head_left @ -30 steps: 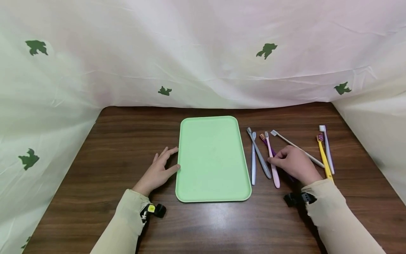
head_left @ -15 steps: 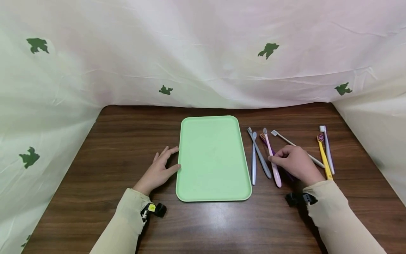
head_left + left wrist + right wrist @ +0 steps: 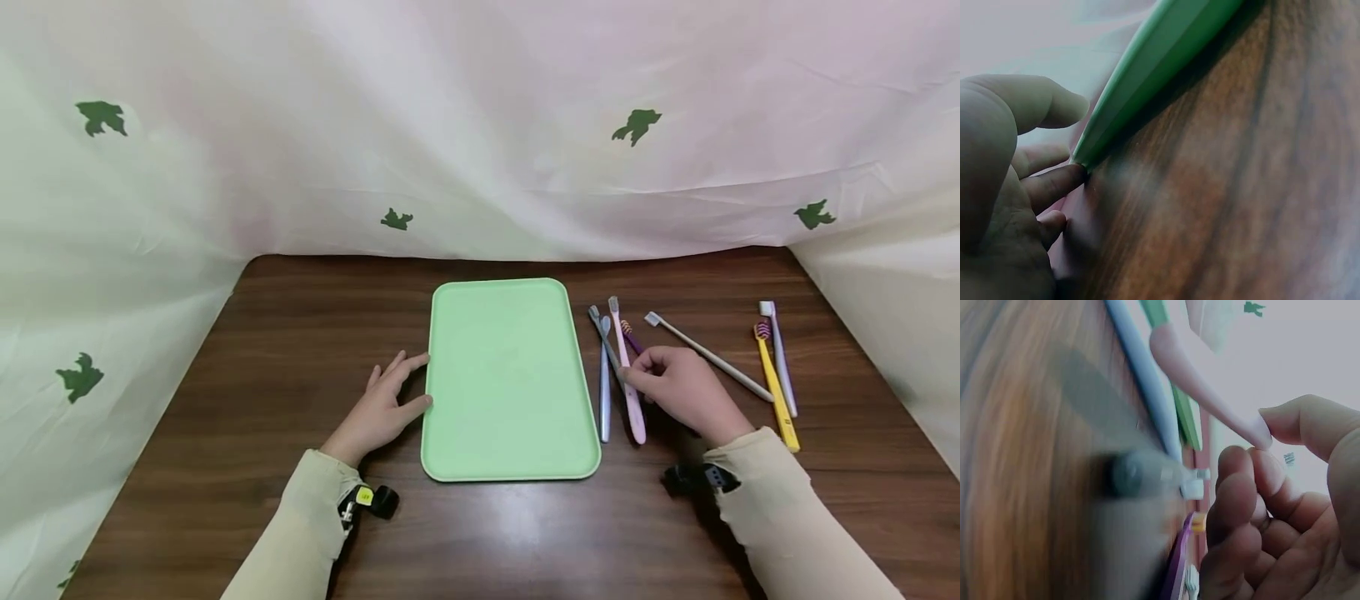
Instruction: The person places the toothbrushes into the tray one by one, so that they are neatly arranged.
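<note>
Between thumb and fingers, my right hand (image 3: 682,392) pinches a pink toothbrush (image 3: 632,404), its head pointing away; the right wrist view shows the pink handle (image 3: 1200,375) raised off the table. Beneath and beside it lie a grey-blue toothbrush (image 3: 610,346), a light blue toothbrush (image 3: 604,400) and a purple toothbrush (image 3: 632,339), partly hidden by the hand. My left hand (image 3: 378,412) rests at the left edge of a green tray (image 3: 510,383), fingers spread and touching its rim. In the left wrist view, fingertips (image 3: 1072,175) meet the tray's side.
To the right lie a whitish toothbrush (image 3: 708,357), a yellow toothbrush (image 3: 776,392) and a pale purple toothbrush (image 3: 782,362). All are on a dark wooden table (image 3: 300,333). A white cloth (image 3: 480,125) with green bird shapes encloses the back and sides.
My right hand has shifted left with the pink toothbrush, lifting it and carrying it over the grey-blue one. The left hand stays at the tray; the head view has shifted slightly.
</note>
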Motion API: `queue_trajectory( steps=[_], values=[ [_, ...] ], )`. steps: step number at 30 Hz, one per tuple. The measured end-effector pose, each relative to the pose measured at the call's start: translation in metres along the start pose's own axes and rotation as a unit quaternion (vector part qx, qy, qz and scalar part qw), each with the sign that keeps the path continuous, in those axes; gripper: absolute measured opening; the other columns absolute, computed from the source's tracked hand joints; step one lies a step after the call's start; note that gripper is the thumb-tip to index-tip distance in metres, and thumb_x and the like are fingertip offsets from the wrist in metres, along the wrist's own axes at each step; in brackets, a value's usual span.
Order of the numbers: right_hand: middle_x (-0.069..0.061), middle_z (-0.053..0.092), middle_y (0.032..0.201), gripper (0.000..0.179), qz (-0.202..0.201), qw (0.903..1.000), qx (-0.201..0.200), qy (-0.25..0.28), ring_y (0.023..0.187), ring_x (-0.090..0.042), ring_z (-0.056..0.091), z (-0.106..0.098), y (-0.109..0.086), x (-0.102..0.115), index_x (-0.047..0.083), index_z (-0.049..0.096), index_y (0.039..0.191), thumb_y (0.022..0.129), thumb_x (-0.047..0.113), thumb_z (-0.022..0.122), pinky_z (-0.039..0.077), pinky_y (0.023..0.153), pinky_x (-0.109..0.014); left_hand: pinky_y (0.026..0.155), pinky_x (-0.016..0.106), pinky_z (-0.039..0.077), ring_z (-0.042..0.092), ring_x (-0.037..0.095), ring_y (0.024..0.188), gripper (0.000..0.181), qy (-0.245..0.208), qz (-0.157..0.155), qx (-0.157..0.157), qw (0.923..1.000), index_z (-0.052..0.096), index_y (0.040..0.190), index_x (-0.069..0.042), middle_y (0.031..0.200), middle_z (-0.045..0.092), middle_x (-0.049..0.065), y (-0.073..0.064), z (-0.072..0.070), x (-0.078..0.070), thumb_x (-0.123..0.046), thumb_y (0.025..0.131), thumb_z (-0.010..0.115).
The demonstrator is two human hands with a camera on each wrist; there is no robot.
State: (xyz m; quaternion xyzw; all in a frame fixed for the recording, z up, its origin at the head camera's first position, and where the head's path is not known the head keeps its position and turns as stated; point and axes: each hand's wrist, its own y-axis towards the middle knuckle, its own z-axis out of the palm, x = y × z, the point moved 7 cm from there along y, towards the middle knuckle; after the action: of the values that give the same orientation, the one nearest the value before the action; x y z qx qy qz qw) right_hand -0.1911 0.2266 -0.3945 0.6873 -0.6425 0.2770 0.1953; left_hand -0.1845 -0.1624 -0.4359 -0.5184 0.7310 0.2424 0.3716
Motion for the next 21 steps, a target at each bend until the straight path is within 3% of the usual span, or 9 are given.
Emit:
queue_trajectory(
  steps=[10,21],
  values=[
    [-0.001,0.062,0.065,0.026,-0.013,0.9994,0.013,0.028,0.059,-0.018,0.057,0.012,0.0,0.017,0.007,0.067,0.084,0.094,0.031,0.07,0.044,0.049,-0.029,0.121,0.054,-0.008,0.01,0.028,0.154,0.061,0.0,-0.004,0.002,1.0,0.04,0.154,-0.014,0.158,0.04,0.005,-0.001,0.004,0.001,-0.019,0.098,0.064],
    [-0.002,0.065,0.068,0.024,-0.032,0.9974,0.014,0.063,0.062,-0.019,0.064,0.019,0.014,0.033,0.005,0.068,0.086,0.094,0.028,0.071,0.053,0.055,-0.03,0.12,0.055,-0.009,0.01,0.029,0.154,0.062,0.001,-0.008,0.002,1.0,0.039,0.154,-0.014,0.158,0.039,0.007,-0.003,0.001,0.0,-0.019,0.098,0.064]
  ],
)
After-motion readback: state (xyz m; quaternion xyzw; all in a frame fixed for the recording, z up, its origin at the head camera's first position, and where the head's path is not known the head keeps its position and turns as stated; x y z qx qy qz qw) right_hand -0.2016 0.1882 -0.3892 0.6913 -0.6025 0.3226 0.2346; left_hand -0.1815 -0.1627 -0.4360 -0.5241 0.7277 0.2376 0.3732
